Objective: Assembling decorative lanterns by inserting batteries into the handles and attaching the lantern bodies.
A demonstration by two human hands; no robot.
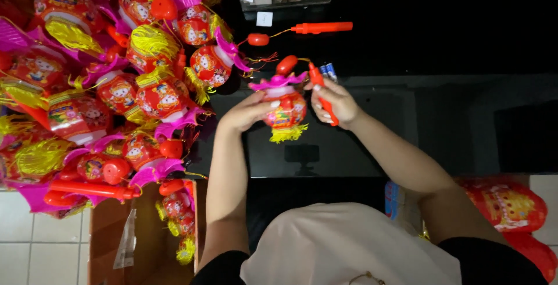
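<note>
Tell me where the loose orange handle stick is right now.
In the head view, the stick lies at top centre on the dark table, above both hands, right of the lantern pile.

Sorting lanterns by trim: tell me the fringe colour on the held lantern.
Yellow fringe under the lantern, clearest in the head view.

The lantern pile (104, 87) runs off the left and top edges. The left hand (250, 110) hides part of the held lantern (286, 110). Batteries (329, 71) barely show.
</note>
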